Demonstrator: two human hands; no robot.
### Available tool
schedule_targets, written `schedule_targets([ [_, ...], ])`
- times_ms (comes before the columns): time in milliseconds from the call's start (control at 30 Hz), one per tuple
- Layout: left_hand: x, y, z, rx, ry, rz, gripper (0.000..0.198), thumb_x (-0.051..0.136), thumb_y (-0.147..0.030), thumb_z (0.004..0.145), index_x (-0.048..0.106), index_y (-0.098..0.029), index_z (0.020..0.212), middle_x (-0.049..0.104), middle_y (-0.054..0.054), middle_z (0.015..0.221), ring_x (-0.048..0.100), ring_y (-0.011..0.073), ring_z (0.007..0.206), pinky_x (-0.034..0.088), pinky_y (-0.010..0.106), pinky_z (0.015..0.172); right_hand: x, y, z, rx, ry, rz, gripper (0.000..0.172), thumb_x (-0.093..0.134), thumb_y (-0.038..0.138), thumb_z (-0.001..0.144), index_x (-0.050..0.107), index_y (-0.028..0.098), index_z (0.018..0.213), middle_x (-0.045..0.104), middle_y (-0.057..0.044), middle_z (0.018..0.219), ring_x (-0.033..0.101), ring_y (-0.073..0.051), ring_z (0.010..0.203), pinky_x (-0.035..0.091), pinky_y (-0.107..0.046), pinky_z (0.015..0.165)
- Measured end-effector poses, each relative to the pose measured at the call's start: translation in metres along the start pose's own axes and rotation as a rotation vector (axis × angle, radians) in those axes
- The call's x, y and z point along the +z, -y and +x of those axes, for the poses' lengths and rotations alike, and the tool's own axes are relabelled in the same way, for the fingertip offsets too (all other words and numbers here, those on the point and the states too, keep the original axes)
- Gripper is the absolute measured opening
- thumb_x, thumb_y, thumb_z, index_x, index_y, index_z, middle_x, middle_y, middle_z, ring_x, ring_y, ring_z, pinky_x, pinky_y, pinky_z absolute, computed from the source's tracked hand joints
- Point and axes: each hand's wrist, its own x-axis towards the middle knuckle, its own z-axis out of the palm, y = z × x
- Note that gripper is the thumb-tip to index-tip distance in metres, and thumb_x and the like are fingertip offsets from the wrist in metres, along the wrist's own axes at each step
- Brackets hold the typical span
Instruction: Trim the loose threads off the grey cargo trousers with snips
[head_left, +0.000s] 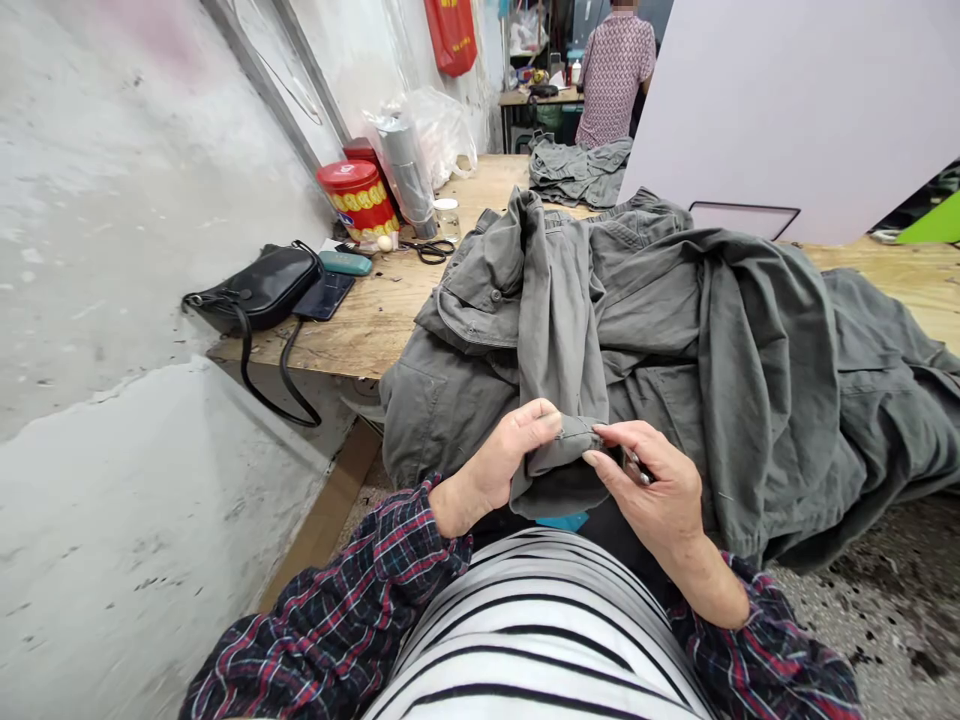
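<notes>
While fingers (551, 420) grip the sleeve cuff (566, 438), grey-green jacket (720, 350), heavily rumpled (flap pockets (472, 315))

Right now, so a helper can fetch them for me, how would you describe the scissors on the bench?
Find the wooden workbench along the concrete wall, with the olive-green jacket heaped on it. Beyond the jacket, near the wall, stands a red tin with a yellow band. The black-handled scissors lie flat on the wood between that tin and the jacket.
</notes>
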Motion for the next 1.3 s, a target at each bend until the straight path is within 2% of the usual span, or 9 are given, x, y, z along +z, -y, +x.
schedule_targets([
  [133,0.0,0.001,-0.003,0.046,0.033,0.197,0.031,0.073,-0.029,0.065,0.047,-0.016,0.075,0.051,-0.005,0.062,0.043,0.0049,0.053,0.034,0.016,0.052,0.002,0.002,0.001,-0.038,-0.053,-0.013,0.007,0.063,0.021,0.078,0.065,0.022,0.085,0.068,-0.002,0.078,0.062,-0.016,0.073,0.046,-0.03,0.068],
  [200,0.0,0.002,-0.002,0.073,0.015,0.255,0.029,0.07,-0.03,0.068,0.045,-0.017,0.074,0.05,-0.006,0.062,0.043,0.005,0.054,0.034,0.016,0.052,0.001,0.003,0.003,0.017,-0.014,0.015,0.004,0.062,0.023,0.079,0.065,0.021,0.076,0.066,-0.001,0.071,0.06,-0.014,0.067,0.044,-0.029,0.065],
  [367,0.002,0.001,0.001,0.111,-0.009,0.356,0.026,0.066,-0.03,0.072,0.043,-0.018,0.075,0.044,-0.007,0.057,0.035,0.0041,0.048,0.027,0.016,0.045,-0.009,-0.004,0.011,0.479,0.108,0.428,0.025,0.058,0.039,0.08,0.055,0.019,0.067,0.052,0.002,0.057,0.043,-0.009,0.048,0.032,-0.024,0.045],
  [433,0.002,0.0,0.001,0.094,-0.008,0.344,0.025,0.066,-0.03,0.072,0.045,-0.019,0.078,0.045,-0.007,0.059,0.036,0.0042,0.05,0.027,0.015,0.047,-0.017,-0.009,0.012,0.552,0.116,0.483,0.032,0.052,0.047,0.082,0.051,0.019,0.068,0.047,0.003,0.056,0.037,-0.009,0.046,0.027,-0.024,0.043],
  [500,0.001,-0.003,0.001,0.063,-0.004,0.315,0.024,0.066,-0.029,0.072,0.046,-0.019,0.081,0.047,-0.006,0.062,0.039,0.0047,0.053,0.03,0.015,0.049,-0.024,-0.013,0.01,0.465,0.157,0.299,0.035,0.043,0.051,0.086,0.052,0.019,0.073,0.048,0.002,0.059,0.039,-0.01,0.05,0.03,-0.025,0.047],
  [633,0.001,-0.007,0.002,0.032,-0.008,0.253,0.022,0.065,-0.024,0.072,0.046,-0.018,0.082,0.048,-0.005,0.067,0.04,0.0048,0.057,0.032,0.015,0.054,-0.028,-0.014,0.002,0.079,0.198,-0.329,0.03,0.037,0.043,0.091,0.054,0.018,0.088,0.06,-0.003,0.075,0.05,-0.016,0.067,0.035,-0.033,0.072],
  [733,0.001,-0.009,0.003,0.062,-0.017,0.267,0.019,0.064,-0.02,0.072,0.047,-0.017,0.08,0.046,-0.005,0.067,0.039,0.0043,0.058,0.031,0.014,0.055,-0.023,-0.01,-0.001,-0.102,0.193,-0.559,0.024,0.038,0.035,0.092,0.053,0.017,0.09,0.06,-0.002,0.076,0.051,-0.015,0.066,0.033,-0.034,0.077],
  [867,-0.001,-0.008,0.003,0.054,-0.015,0.236,0.019,0.063,-0.019,0.072,0.047,-0.018,0.082,0.047,-0.004,0.069,0.04,0.0045,0.059,0.032,0.014,0.057,-0.019,-0.007,0.0,-0.191,0.162,-0.648,0.02,0.043,0.033,0.091,0.052,0.017,0.087,0.059,-0.001,0.072,0.05,-0.014,0.063,0.033,-0.032,0.076],
  [1300,-0.001,-0.004,0.003,0.044,-0.001,0.244,0.02,0.064,-0.019,0.072,0.046,-0.017,0.081,0.047,-0.004,0.069,0.039,0.0043,0.059,0.032,0.014,0.055,-0.02,0.0,0.003,-0.222,0.176,-0.662,0.021,0.044,0.035,0.09,0.053,0.018,0.081,0.053,0.001,0.064,0.047,-0.013,0.059,0.031,-0.031,0.074],
])
